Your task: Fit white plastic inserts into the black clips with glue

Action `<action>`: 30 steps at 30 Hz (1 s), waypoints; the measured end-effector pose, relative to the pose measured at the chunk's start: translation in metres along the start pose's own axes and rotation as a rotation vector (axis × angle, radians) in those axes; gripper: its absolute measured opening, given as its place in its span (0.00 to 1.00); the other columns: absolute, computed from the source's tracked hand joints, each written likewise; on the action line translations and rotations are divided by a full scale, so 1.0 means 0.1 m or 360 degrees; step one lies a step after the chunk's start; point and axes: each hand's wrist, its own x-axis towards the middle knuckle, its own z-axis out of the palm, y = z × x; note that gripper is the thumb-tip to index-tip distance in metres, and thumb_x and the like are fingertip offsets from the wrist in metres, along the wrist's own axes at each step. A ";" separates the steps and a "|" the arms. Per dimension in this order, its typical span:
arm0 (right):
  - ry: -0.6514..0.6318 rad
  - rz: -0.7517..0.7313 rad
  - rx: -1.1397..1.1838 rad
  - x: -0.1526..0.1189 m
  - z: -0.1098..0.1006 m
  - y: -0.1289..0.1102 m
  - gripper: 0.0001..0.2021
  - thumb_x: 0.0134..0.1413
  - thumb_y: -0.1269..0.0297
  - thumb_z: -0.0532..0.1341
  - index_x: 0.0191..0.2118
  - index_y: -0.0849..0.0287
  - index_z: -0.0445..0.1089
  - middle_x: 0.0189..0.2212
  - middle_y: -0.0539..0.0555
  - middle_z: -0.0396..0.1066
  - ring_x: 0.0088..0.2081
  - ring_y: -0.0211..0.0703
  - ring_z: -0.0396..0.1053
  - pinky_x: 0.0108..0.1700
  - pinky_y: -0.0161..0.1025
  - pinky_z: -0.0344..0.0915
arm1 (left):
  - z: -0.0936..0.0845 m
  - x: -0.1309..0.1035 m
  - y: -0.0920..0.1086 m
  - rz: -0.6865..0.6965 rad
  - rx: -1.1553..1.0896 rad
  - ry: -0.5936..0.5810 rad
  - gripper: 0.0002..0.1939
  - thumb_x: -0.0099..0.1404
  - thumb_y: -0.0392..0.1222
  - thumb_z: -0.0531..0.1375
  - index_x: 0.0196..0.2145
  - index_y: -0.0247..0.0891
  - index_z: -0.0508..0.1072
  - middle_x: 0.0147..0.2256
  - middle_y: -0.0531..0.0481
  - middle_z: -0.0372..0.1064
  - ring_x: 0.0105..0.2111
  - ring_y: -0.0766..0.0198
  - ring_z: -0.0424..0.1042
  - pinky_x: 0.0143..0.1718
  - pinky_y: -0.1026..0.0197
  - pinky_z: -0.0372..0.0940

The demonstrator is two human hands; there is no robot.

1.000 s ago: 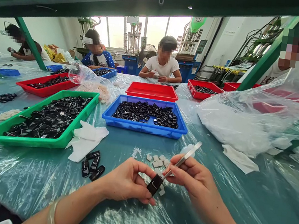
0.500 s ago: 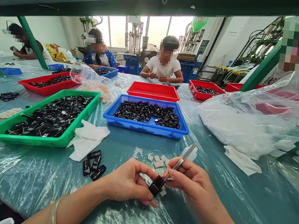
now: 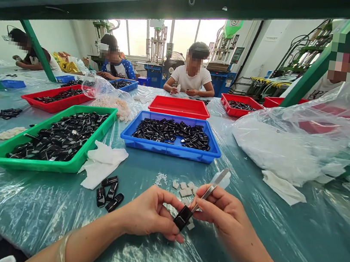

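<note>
My left hand pinches a small glossy black plastic part between thumb and fingers. Metal tweezers are gripped in my right hand, their tips down against the upper edge of the part. Exactly what the tips touch is too small to tell. Just beyond my hands lie square white pads and a scatter of tiny white bits. Several loose black parts rest on the table left of my left hand.
Ahead stands a blue tray of black parts, with a red tray behind it. A fuller green tray is at left, beside a crumpled white cloth. A clear plastic bag lies at right. Co-workers sit around the table.
My hands, the black part and the tweezers stay almost in place. Across the table, a co-worker's hands have shifted slightly.
</note>
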 end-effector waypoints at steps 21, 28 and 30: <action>0.0345 -0.0339 -0.0513 0.00 -0.18 -0.20 0.09 0.50 0.56 0.58 0.33 0.56 0.64 0.26 0.52 0.69 0.30 0.44 0.69 0.31 0.40 0.68 | -0.02 0.02 -0.03 0.0031 0.0047 -0.0093 0.14 0.47 0.33 0.65 0.35 0.32 0.74 0.21 0.49 0.73 0.25 0.63 0.75 0.25 0.67 0.64; -0.0034 0.0010 -0.2386 0.00 -0.26 -0.02 0.09 0.48 0.74 0.50 0.22 0.56 0.58 0.20 0.54 0.67 0.21 0.46 0.65 0.22 0.38 0.49 | -0.01 0.03 -0.02 0.0157 -0.0098 -0.0065 0.14 0.44 0.37 0.69 0.31 0.31 0.76 0.27 0.46 0.73 0.27 0.61 0.75 0.27 0.65 0.66; -0.0077 0.0038 -0.2448 -0.02 -0.24 0.07 0.09 0.49 0.74 0.51 0.21 0.56 0.60 0.21 0.56 0.69 0.23 0.50 0.68 0.22 0.38 0.49 | -0.01 0.03 -0.03 0.0226 -0.0105 -0.0092 0.13 0.44 0.36 0.69 0.31 0.32 0.77 0.31 0.45 0.73 0.29 0.60 0.75 0.30 0.64 0.67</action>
